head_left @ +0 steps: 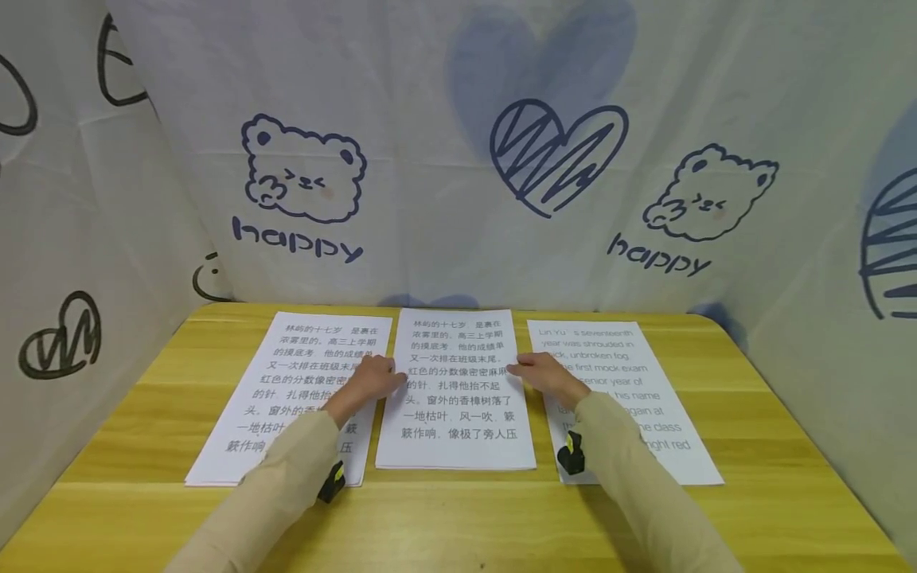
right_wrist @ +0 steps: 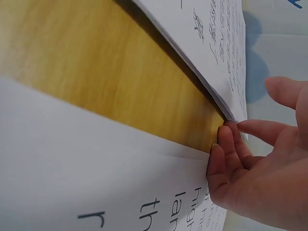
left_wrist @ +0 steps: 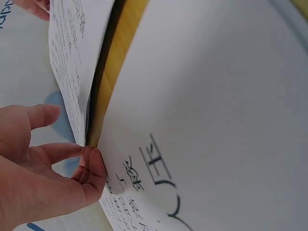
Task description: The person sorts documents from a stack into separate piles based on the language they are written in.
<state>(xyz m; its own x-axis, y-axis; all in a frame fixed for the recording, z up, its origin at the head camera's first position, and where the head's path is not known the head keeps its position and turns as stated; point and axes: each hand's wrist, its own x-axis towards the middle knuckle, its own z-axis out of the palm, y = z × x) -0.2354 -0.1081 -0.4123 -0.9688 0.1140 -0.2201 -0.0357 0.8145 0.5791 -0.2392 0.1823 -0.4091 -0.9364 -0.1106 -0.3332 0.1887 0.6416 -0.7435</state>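
Observation:
In the head view, a middle stack of white paper printed with Chinese characters (head_left: 454, 454) lies on the wooden table between both hands. My left hand (head_left: 368, 383) is at its left edge; the index fingertip touches that edge, the thumb stands away, and the other fingers bend loosely over the left stack of paper (left_wrist: 192, 86). At the opposite edge, my right hand (head_left: 550, 377) touches the middle stack with its index fingertip, thumb raised clear. Its other fingers rest by the edge of the English-printed paper (right_wrist: 120, 163) on the right.
The wooden table (head_left: 444, 525) carries the three paper stacks side by side, with narrow strips of wood between them. A white cloth with bear and heart drawings (head_left: 430, 199) hangs behind the table and along its sides.

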